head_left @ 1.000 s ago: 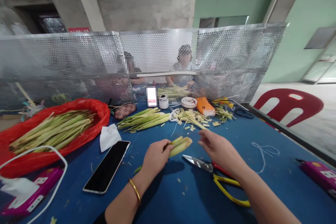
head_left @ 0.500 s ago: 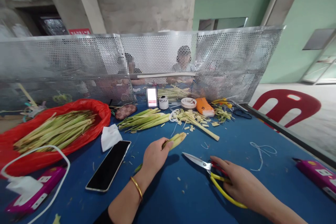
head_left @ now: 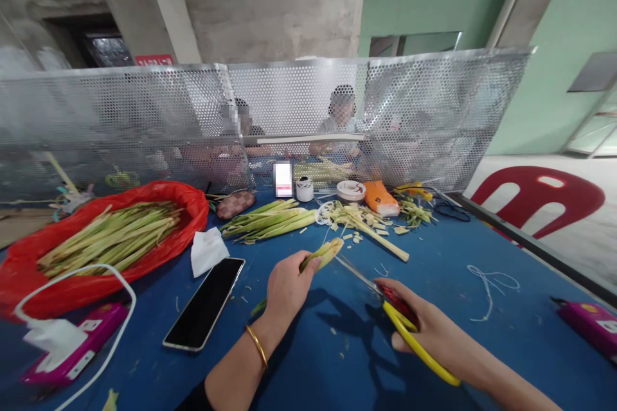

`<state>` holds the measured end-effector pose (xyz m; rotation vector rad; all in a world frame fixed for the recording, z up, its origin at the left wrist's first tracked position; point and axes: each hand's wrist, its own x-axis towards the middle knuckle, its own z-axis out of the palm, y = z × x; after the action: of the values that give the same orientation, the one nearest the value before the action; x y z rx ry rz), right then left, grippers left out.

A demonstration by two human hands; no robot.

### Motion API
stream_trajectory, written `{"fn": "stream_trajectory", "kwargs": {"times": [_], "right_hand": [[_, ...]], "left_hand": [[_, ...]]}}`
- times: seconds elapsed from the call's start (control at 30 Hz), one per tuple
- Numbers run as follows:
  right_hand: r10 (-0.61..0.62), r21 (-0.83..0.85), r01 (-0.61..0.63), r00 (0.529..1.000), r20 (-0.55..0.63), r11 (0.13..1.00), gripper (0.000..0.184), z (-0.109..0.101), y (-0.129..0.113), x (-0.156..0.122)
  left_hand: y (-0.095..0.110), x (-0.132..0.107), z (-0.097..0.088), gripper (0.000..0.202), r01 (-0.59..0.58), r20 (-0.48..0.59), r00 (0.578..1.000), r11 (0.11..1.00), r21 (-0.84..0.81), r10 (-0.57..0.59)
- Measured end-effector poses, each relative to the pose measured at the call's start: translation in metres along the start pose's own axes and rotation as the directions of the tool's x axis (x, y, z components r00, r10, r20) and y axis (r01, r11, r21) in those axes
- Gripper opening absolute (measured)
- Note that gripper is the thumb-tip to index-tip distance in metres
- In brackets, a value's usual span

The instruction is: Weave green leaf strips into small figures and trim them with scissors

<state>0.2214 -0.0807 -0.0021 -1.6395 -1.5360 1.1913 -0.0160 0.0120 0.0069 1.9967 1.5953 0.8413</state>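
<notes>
A short bundle of pale green leaf strips is clasped in my left hand, its cut-looking yellowish end pointing right. A darker tip of the strips shows below my wrist. My right hand is closed round scissors with red and yellow handles. The scissor blades rise off the table and point at the end of the bundle; blur hides whether they touch it. Behind my hands lie a pile of long green strips and a heap of cut scraps with one pale stalk.
A red plastic bag full of strips stands left, near a phone, a tissue and a purple power strip with a white charger. A tape roll and an orange packet sit before a perforated screen; people sit beyond.
My right hand has lifted the scissors off the table, bringing the blades up beside the bundle's end. My left hand keeps its hold on the strips. The view has shifted slightly.
</notes>
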Motion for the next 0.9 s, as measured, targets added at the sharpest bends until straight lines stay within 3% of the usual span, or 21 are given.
{"fn": "stream_trajectory", "kwargs": {"times": [0.73,0.9], "right_hand": [[-0.009,-0.094,0.013,0.999,0.042,0.995,0.07,0.004,-0.012,0.002],[-0.045,-0.129,0.049,0.998,0.033,0.99,0.05,0.011,-0.021,0.005]], "left_hand": [[0.002,-0.005,0.013,0.036,-0.006,0.124,0.992,0.978,-0.209,0.032],[0.004,-0.007,0.015,0.037,0.0,0.121,0.992,0.985,-0.17,0.021]]}}
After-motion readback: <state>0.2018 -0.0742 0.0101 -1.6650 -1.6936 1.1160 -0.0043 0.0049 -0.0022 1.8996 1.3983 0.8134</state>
